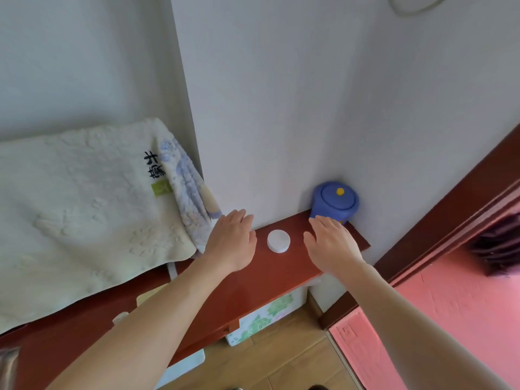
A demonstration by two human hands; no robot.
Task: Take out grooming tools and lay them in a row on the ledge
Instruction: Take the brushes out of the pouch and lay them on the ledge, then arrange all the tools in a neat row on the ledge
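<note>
A reddish-brown wooden ledge [270,274] runs along the white wall. On it lies a small white round jar [278,241]. A blue round lidded container [334,202] with a yellow knob stands in the corner at the ledge's right end. My left hand [232,242] hovers flat over the ledge just left of the white jar, fingers straight. My right hand [330,243] is spread flat to the right of the jar, its fingertips reaching the base of the blue container. Neither hand holds anything.
A cream towel [84,215] with black characters covers the left part of the ledge, a blue floral cloth [187,187] beside it. A floral box [264,316] stands under the ledge on the wood floor. A dark red door frame [450,206] and pink surface [450,319] lie right.
</note>
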